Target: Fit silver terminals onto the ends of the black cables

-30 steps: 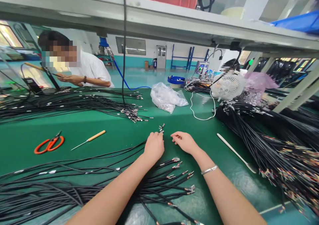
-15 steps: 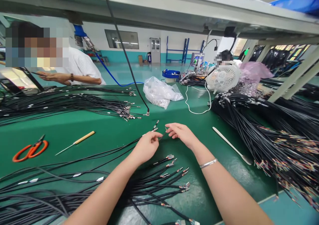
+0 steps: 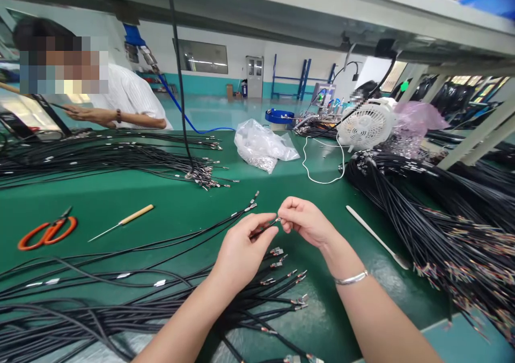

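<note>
A thin black cable (image 3: 260, 231) is pinched in the left hand (image 3: 246, 245), slanting up and rightward above the table (image 3: 322, 183); its small, pale, shiny end (image 3: 277, 220) meets the right hand's (image 3: 303, 221) fingertips.

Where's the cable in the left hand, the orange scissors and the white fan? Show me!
Cable (image 3: 264, 228): head view, on the dark stretch showing at the left hand (image 3: 243, 249).
Orange scissors (image 3: 49, 234): head view, where the handles meet.
White fan (image 3: 366, 125): head view, middle of the grille.

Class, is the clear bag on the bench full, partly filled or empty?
Partly filled: the bag holds silvery pieces at its near end; elsewhere it looks slack, crumpled.
</note>
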Available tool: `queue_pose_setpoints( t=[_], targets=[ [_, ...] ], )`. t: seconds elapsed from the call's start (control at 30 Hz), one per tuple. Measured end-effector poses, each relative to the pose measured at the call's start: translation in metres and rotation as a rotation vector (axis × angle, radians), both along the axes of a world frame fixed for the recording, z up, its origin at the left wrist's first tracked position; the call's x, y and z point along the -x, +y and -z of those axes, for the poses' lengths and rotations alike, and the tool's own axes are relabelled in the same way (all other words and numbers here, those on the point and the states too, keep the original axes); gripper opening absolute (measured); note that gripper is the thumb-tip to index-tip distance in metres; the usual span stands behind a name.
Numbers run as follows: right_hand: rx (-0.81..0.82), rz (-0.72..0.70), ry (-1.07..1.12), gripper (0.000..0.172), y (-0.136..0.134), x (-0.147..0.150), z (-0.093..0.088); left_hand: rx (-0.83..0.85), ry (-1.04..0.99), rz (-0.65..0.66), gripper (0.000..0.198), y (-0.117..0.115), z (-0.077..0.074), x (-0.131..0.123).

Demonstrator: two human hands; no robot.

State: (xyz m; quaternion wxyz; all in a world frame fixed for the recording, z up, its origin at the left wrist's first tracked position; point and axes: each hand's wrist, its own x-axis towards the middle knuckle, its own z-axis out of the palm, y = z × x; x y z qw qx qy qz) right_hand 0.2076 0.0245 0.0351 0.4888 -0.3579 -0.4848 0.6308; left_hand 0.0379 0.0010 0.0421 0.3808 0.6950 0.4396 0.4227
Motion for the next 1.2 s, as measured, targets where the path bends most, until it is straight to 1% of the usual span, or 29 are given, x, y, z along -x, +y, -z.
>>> queue_pose_setpoints(
  t=[0.1, 0.23, 0.33, 0.37, 0.43, 0.53, 0.6, 0.67, 0.73, 0.83, 0.97, 1.07, 1.2],
  targets=[
    [-0.016, 0.005, -0.007, 0.025, -0.003, 0.003, -0.001, 0.042, -0.040, -0.010, 0.015, 0.000, -0.002, -0.001],
    [-0.015, -0.024, 0.002, 0.024, -0.004, 0.005, -0.001, 0.240, -0.145, 0.023, 0.018, 0.001, -0.002, 0.003],
    [-0.042, -0.056, -0.030, 0.022, -0.004, 0.002, -0.001, 0.265, -0.163, 0.031, 0.021, 0.002, -0.001, 0.006],
    [-0.073, -0.056, -0.059, 0.022, -0.004, 0.001, -0.002, 0.243, -0.140, 0.031, 0.021, 0.003, -0.001, 0.007],
    [-0.164, -0.024, -0.143, 0.019, -0.006, 0.000, -0.003, 0.148, -0.072, 0.028, 0.019, 0.003, 0.000, 0.008],
    [-0.285, 0.047, -0.244, 0.014, -0.010, 0.000, -0.006, -0.099, 0.022, -0.015, 0.016, 0.002, 0.003, 0.011],
    [-0.305, 0.043, -0.240, 0.012, -0.012, 0.001, -0.007, -0.299, 0.087, -0.076, 0.015, 0.001, 0.005, 0.012],
    [-0.286, 0.023, -0.210, 0.013, -0.013, 0.003, -0.008, -0.479, 0.168, -0.126, 0.016, -0.001, 0.009, 0.014],
    [-0.236, 0.022, -0.196, 0.016, -0.012, 0.004, -0.008, -0.599, 0.225, -0.144, 0.018, -0.002, 0.012, 0.016],
    [-0.156, 0.024, -0.229, 0.021, -0.011, 0.005, -0.008, -0.665, 0.241, -0.143, 0.018, -0.001, 0.015, 0.016],
    [-0.132, 0.018, -0.289, 0.022, -0.011, 0.004, -0.008, -0.657, 0.217, -0.122, 0.018, 0.001, 0.018, 0.015],
    [-0.113, 0.046, -0.264, 0.020, -0.011, 0.005, -0.007, -0.621, 0.207, -0.105, 0.023, 0.002, 0.022, 0.015],
    [-0.034, 0.073, -0.172, 0.019, -0.010, 0.011, -0.004, -0.619, 0.204, -0.094, 0.026, 0.002, 0.024, 0.014]
  ],
)
